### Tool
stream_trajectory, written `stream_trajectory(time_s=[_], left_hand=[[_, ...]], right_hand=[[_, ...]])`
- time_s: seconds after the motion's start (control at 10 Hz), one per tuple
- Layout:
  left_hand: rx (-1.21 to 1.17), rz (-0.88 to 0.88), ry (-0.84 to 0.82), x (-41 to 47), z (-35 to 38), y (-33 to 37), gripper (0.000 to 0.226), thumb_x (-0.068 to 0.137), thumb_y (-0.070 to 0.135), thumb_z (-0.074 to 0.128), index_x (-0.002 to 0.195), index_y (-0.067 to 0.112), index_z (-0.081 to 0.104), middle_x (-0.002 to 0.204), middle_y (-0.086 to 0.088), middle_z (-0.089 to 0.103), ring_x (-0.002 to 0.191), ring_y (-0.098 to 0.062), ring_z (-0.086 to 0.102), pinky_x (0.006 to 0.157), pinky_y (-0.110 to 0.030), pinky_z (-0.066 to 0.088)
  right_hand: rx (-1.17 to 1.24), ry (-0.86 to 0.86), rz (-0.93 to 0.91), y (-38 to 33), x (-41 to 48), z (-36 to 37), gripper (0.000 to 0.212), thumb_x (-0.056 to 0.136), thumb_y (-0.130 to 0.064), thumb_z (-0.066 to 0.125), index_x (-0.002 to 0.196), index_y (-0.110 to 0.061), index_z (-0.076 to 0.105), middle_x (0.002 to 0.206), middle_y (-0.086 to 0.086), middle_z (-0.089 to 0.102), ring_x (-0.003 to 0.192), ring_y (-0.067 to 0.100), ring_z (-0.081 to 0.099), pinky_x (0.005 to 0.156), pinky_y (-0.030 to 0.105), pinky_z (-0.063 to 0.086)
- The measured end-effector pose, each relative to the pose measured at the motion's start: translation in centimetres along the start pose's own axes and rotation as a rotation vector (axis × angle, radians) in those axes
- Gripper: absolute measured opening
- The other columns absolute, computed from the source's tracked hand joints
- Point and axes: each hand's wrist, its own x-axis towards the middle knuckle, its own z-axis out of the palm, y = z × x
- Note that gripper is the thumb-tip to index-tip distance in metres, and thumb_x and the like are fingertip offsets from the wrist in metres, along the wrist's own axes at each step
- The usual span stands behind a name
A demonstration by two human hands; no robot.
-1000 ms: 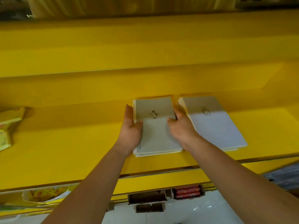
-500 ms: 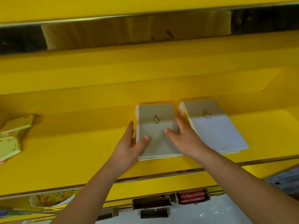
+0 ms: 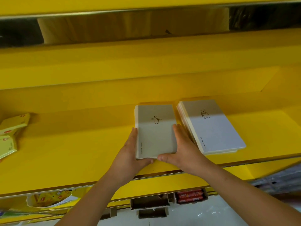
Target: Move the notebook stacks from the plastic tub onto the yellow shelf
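Note:
A stack of grey notebooks with a penguin drawing (image 3: 155,128) lies flat on the yellow shelf (image 3: 73,144). My left hand (image 3: 130,152) presses its left edge and near left corner. My right hand (image 3: 182,149) presses its right edge, thumb along the near edge. Together they clasp the stack from both sides. Just to the right lies a second stack of pale notebooks with a bear drawing (image 3: 213,128), slightly fanned, touched by nothing. The plastic tub is out of view.
Yellow-green packets (image 3: 11,132) lie at the shelf's far left. Another yellow shelf board (image 3: 146,4) hangs overhead. Below the front lip are cardboard boxes (image 3: 149,203), one holding red packs (image 3: 189,195), and a torn yellow package (image 3: 48,198).
Both hands slid from the top of the penguin stack to its sides and near edge, squaring it. The camera view tilted up slightly. The bear stack stayed put.

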Motion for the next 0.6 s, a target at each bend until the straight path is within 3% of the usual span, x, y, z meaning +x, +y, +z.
stream_trajectory(time_s=[0.1,0.2,0.4,0.5,0.6], left_hand=[[0.006,-0.008,-0.035,0.0,0.0,-0.5,0.113,0.069,0.034,0.087,0.155,0.036,0.014,0.144,0.012,0.047,0.132,-0.007,0.048,0.101,-0.036,0.053],[0.062,0.002,-0.033,-0.1,0.1,-1.1,0.115,0.073,0.041,0.082,0.157,0.035,0.005,0.155,0.009,0.036,0.14,-0.01,0.039,0.106,-0.04,0.049],[0.09,0.015,0.039,-0.1,0.6,-1.1,0.111,0.07,0.051,0.08,0.156,0.032,0.013,0.154,0.008,0.037,0.14,-0.012,0.04,0.106,-0.042,0.048],[0.014,0.01,0.025,0.0,0.2,-0.7,0.114,0.062,0.068,0.074,0.153,0.046,0.008,0.158,0.011,0.032,0.144,-0.01,0.034,0.111,-0.041,0.043],[0.044,-0.101,0.027,-1.1,-0.7,0.5,0.119,0.066,0.063,0.073,0.151,0.047,-0.008,0.167,0.013,0.007,0.152,-0.008,0.011,0.122,-0.035,0.024]], right_hand=[[-0.056,-0.065,-0.018,0.0,-0.6,-0.1,0.115,0.074,-0.051,0.077,0.156,-0.023,0.002,0.161,-0.013,-0.002,0.134,-0.004,0.014,0.105,0.018,0.023],[-0.092,-0.072,-0.004,0.5,-0.8,0.2,0.12,0.077,-0.055,0.072,0.158,-0.022,-0.01,0.163,-0.009,-0.026,0.147,0.001,-0.005,0.107,0.017,0.012],[-0.1,0.005,-0.032,0.4,-0.9,0.4,0.109,0.082,-0.052,0.069,0.158,-0.022,-0.004,0.164,-0.008,-0.022,0.151,0.01,-0.003,0.113,0.02,0.013],[-0.092,0.014,-0.034,0.6,-1.2,0.6,0.11,0.082,-0.055,0.067,0.158,-0.024,-0.006,0.163,-0.01,-0.026,0.149,0.004,-0.007,0.117,0.024,0.013],[-0.066,0.045,-0.014,0.2,-2.9,0.1,0.108,0.079,-0.064,0.061,0.158,-0.031,-0.006,0.161,-0.017,-0.028,0.148,-0.001,-0.013,0.12,0.025,0.01]])
